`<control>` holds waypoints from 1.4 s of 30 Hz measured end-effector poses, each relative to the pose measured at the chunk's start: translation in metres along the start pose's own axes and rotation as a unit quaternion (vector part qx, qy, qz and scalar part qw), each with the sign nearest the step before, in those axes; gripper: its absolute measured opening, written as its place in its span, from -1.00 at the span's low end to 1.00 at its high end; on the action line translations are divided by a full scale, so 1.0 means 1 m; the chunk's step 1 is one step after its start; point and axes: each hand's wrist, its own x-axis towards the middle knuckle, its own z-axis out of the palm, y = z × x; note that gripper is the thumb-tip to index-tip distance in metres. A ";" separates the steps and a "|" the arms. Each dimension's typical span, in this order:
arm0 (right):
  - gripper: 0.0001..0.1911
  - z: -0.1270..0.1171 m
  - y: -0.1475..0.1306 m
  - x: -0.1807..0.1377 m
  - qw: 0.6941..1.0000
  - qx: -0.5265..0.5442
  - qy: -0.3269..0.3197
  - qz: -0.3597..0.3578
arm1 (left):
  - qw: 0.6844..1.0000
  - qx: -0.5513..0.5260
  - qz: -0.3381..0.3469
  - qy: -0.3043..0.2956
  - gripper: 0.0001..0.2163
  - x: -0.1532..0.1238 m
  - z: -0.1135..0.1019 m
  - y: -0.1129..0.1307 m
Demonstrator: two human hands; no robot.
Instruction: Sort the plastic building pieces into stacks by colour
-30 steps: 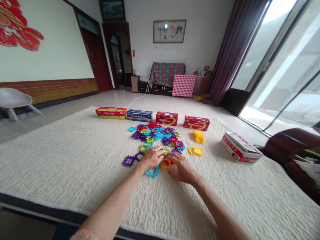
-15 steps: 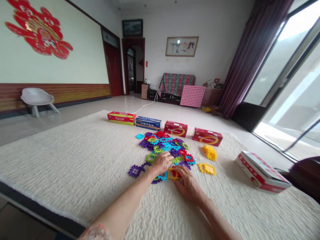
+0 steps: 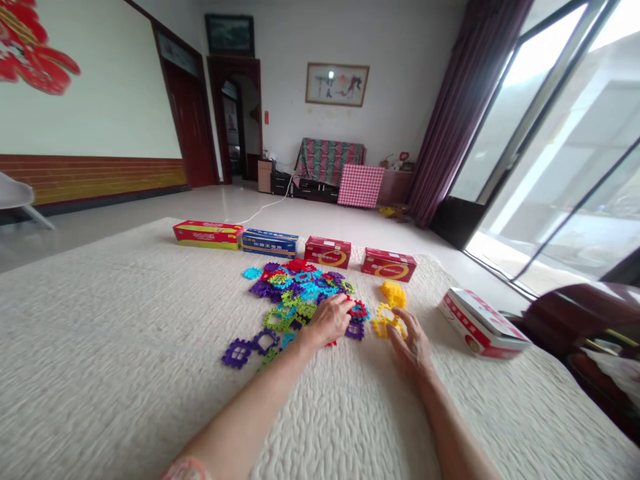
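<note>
A heap of interlocking plastic square pieces (image 3: 300, 287) in purple, green, blue and red lies on a white quilted cover (image 3: 125, 347). My left hand (image 3: 330, 321) rests knuckles-up on the heap's near right edge. Its fingers are curled down over pieces, with red ones showing at its tips and under its wrist. My right hand (image 3: 411, 345) lies flat to the right, fingers stretched, tips touching flat yellow pieces (image 3: 384, 325). A small stack of yellow pieces (image 3: 394, 292) sits just beyond them. Joined purple pieces (image 3: 237, 352) lie to the left of my forearm.
Several long boxes stand in a row behind the heap: a red and yellow box (image 3: 207, 235), a blue box (image 3: 270, 243) and two red boxes (image 3: 327, 252) (image 3: 389, 265). A red and white box (image 3: 483, 323) lies at the right. Dark furniture (image 3: 580, 313) stands past the right edge.
My right hand has moved right from the orange piece near the heap's front to the flat yellow pieces. My left hand has shifted slightly right on the heap. The camera view has swung.
</note>
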 end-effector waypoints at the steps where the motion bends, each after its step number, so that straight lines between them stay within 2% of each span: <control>1: -0.59 -0.002 0.010 0.000 1.000 -0.011 -0.002 0.014 | 1.000 0.011 0.007 -0.013 -0.74 0.007 0.006 0.007; 4: -0.56 0.000 0.027 -0.002 0.999 -0.030 -0.035 0.026 | 0.998 0.046 0.013 -0.049 -0.74 0.021 0.027 0.020; 8: -0.46 0.006 0.027 -0.004 0.995 -0.053 -0.078 0.011 | 0.993 0.069 0.003 -0.093 -0.73 0.025 0.044 0.022; 13: -0.45 0.005 0.018 -0.006 0.986 -0.113 -0.124 0.025 | 0.991 0.072 -0.012 -0.110 -0.79 0.022 0.036 0.016; 17: -0.49 0.003 0.013 -0.006 0.978 -0.149 -0.147 0.009 | 0.988 0.093 -0.080 -0.097 -0.81 0.022 0.026 0.012; 19: -0.51 0.004 0.013 -0.007 0.977 -0.156 -0.146 0.006 | 0.988 0.095 -0.090 -0.084 -0.80 0.024 0.025 0.014; 26: -0.55 0.009 0.028 -0.008 0.985 -0.130 -0.116 0.002 | 0.991 0.086 0.023 -0.095 -0.78 0.028 0.038 0.031; 28: -0.53 0.010 0.031 -0.007 0.988 -0.115 -0.102 0.007 | 0.990 0.092 0.026 -0.107 -0.79 0.027 0.042 0.029; 31: -0.48 0.007 0.028 -0.006 0.990 -0.094 -0.104 0.019 | 0.989 0.097 -0.018 -0.110 -0.81 0.024 0.042 0.023; 35: -0.42 0.001 0.018 -0.005 0.988 -0.072 -0.135 0.028 | 0.989 0.093 -0.090 -0.068 -0.81 0.024 0.035 0.013; 39: -0.35 -0.002 0.015 -0.006 0.989 -0.033 -0.141 0.019 | 0.998 0.032 -0.018 -0.053 -0.76 0.025 0.034 0.018; 42: -0.32 -0.001 0.013 -0.006 0.990 -0.014 -0.139 0.017 | 0.996 -0.011 0.047 -0.078 -0.65 0.024 0.037 0.029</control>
